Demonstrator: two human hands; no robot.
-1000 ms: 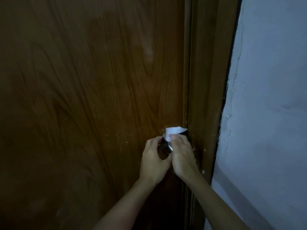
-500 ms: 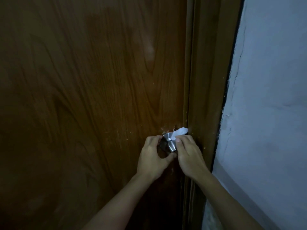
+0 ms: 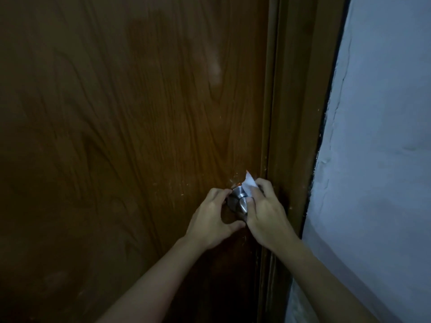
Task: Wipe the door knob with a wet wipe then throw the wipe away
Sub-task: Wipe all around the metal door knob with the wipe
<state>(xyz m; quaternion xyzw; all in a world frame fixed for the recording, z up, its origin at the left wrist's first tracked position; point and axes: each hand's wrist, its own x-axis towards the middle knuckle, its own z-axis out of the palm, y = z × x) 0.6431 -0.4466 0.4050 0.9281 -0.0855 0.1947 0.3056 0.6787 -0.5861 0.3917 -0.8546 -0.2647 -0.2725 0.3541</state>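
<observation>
A round silver door knob (image 3: 238, 201) sits on a dark brown wooden door (image 3: 130, 136), near its right edge. My left hand (image 3: 212, 222) cups the knob from the left and below, fingers curled around it. My right hand (image 3: 268, 213) presses a white wet wipe (image 3: 249, 185) against the knob's upper right side. A corner of the wipe sticks up above my fingers. Much of the knob is hidden by both hands.
The brown door frame (image 3: 296, 113) runs vertically just right of the knob. A pale, rough plastered wall (image 3: 382, 148) fills the right side. The scene is dimly lit.
My right hand has slid the wipe around the knob's upper right side, and more bare metal shows now. My left hand has stayed on the knob.
</observation>
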